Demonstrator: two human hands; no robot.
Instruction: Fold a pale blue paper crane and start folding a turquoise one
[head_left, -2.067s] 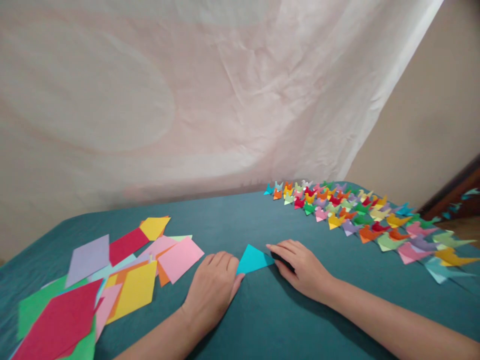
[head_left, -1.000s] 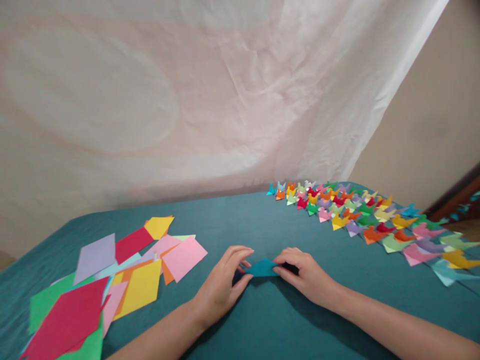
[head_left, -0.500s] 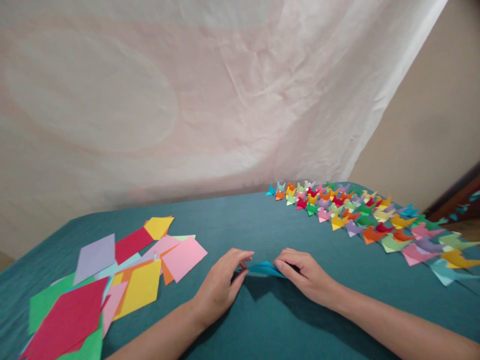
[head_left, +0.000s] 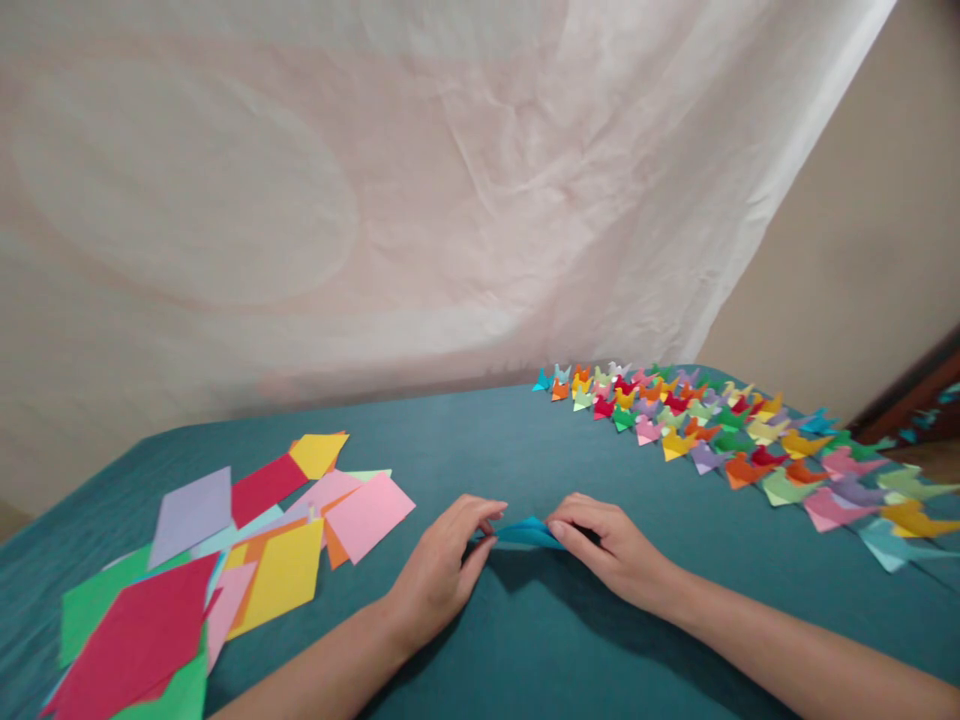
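A blue piece of folded paper is held between my two hands, just over the cloth, with its low peak pointing away from me. My left hand pinches its left end between thumb and fingers. At the other end, my right hand grips the paper with curled fingers and the thumb on the near side. Both ends of the paper are hidden by my fingers. A dark shadow falls on the cloth beneath it.
Loose square paper sheets in several colours, among them a red sheet and a pink sheet, overlap on the left. Rows of small folded paper birds stand at the right. A teal cloth covers the table; a pale curtain hangs behind.
Hardly anything differs. The blue paper's shape between my fingers has shifted very slightly, while both hands stay in place.
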